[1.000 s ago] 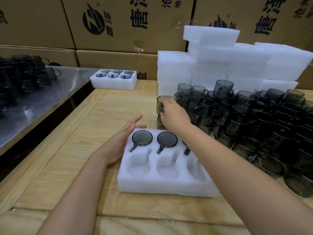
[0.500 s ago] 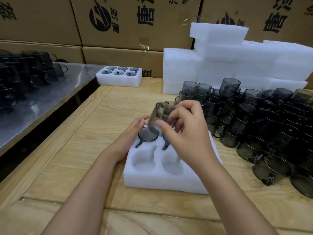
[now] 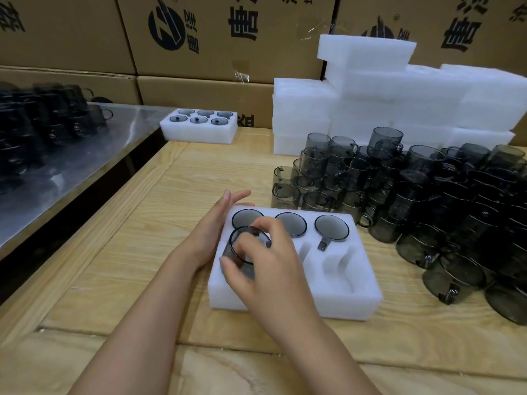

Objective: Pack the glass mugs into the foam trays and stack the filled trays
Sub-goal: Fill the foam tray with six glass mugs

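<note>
A white foam tray (image 3: 336, 300) lies on the wooden table in front of me. Its far row holds three smoky glass mugs, the right one (image 3: 331, 228) with its handle in the slot. My right hand (image 3: 268, 269) grips another smoky mug (image 3: 245, 249), tilted, over the tray's near-left pocket. My left hand (image 3: 211, 229) rests flat against the tray's left side, fingers straight. The two near pockets on the right are empty. A large pile of loose mugs (image 3: 413, 195) stands to the right.
A filled foam tray (image 3: 199, 132) sits at the table's far left. Stacks of white foam trays (image 3: 399, 101) stand behind the mug pile, cardboard boxes (image 3: 214, 32) behind those. A steel table (image 3: 71, 155) with more dark mugs lies to the left.
My right hand took a mug from the pile, carried it toward me, and now holds it over the near-left pocket. The left hand stayed against the tray's side.
</note>
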{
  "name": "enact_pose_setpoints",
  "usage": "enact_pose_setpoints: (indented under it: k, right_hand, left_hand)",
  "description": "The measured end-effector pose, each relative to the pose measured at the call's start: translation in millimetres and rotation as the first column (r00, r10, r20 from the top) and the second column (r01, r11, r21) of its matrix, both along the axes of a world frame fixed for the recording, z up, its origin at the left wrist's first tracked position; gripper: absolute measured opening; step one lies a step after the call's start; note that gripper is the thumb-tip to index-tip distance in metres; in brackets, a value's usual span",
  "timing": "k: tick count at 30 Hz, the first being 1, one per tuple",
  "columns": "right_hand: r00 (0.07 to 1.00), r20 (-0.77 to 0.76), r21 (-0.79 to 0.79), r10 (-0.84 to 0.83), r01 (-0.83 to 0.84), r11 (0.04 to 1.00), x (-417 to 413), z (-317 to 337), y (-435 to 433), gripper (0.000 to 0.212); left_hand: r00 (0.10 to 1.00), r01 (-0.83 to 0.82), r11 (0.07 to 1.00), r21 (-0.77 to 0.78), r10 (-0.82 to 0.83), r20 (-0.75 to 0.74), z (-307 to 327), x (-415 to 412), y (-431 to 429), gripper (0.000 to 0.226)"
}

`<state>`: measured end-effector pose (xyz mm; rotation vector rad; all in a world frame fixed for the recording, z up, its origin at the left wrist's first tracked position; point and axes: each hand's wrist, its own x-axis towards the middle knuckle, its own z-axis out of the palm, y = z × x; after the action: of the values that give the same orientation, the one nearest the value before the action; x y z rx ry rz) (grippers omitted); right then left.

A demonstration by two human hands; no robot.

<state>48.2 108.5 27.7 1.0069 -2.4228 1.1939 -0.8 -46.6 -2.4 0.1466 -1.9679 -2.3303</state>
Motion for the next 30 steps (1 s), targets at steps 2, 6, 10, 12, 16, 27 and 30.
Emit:
enact_pose_setpoints:
  k: [2, 6, 10, 12, 16, 27, 30]
  right_hand:
    - [0.993, -0.103, 0.066, -0.051, 0.058, 0.996, 0.9, 3.5, -2.5, 0.016]
    - [0.953, -0.279, 0.214, -0.114, 0.178, 0.960, 3.5, 7.2, -8.7, 0.035]
    - [0.910, -0.381, 0.363, -0.163, 0.309, 0.879, 5.7, 9.5, -14.4, 0.055]
    - [0.884, -0.431, 0.391, -0.179, 0.362, 0.846, 5.9, 9.8, -18.8, 0.052]
    - [0.879, -0.425, 0.409, -0.217, 0.400, 0.820, 1.7, 9.8, -21.1, 0.047]
    - [0.977, 0.144, 0.241, 0.155, -0.186, 0.952, -21.0, 8.0, 8.4, 0.063]
    - [0.943, 0.289, -0.189, 0.163, -0.111, 0.976, -36.7, 14.0, 34.3, 0.037]
  left_hand:
    - [1.000, 0.002, 1.000, -0.001, -0.002, 0.000, 0.8, 1.2, -0.3, 0.057]
    - [1.000, -0.019, 0.999, -0.025, 0.019, -0.016, 2.1, 4.4, 1.5, 0.054]
    - [0.996, -0.079, 0.995, -0.057, 0.077, -0.046, 5.4, 4.5, 3.1, 0.056]
    - [0.996, -0.078, 0.994, -0.072, 0.074, -0.049, 5.2, 4.5, 3.3, 0.059]
    - [0.997, -0.071, 0.993, -0.095, 0.066, -0.051, 3.4, 3.6, 2.5, 0.057]
    - [0.965, -0.187, 0.880, -0.437, 0.082, -0.248, 41.9, 10.7, 18.1, 0.039]
    - [0.985, -0.116, 0.711, -0.693, -0.008, -0.173, 43.6, 21.8, 30.3, 0.054]
